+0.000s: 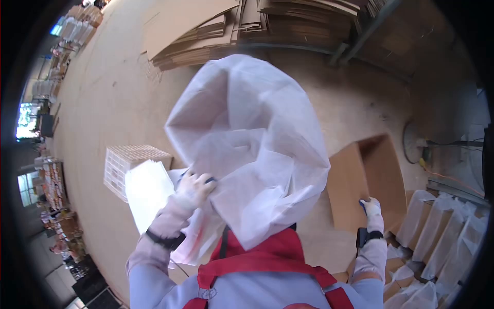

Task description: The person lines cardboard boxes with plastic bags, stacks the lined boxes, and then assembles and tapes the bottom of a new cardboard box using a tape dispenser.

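- We are holding a large white fabric bag (247, 149) up in front of our chest, its mouth billowing open toward the camera.
- Our left hand (193, 188) is clamping closed on the bag's lower left edge.
- Our right hand (371, 207) is gripping the edge of a brown cardboard box (365, 180), fingers curled over it.
- A white plastic crate (128, 162) is standing to the left, bagged items (442, 232) are lying at the right, and flat cardboard sheets (247, 26) are stacked beyond.

Floor (103, 103) under crate (123, 162), cardboard (216, 31)
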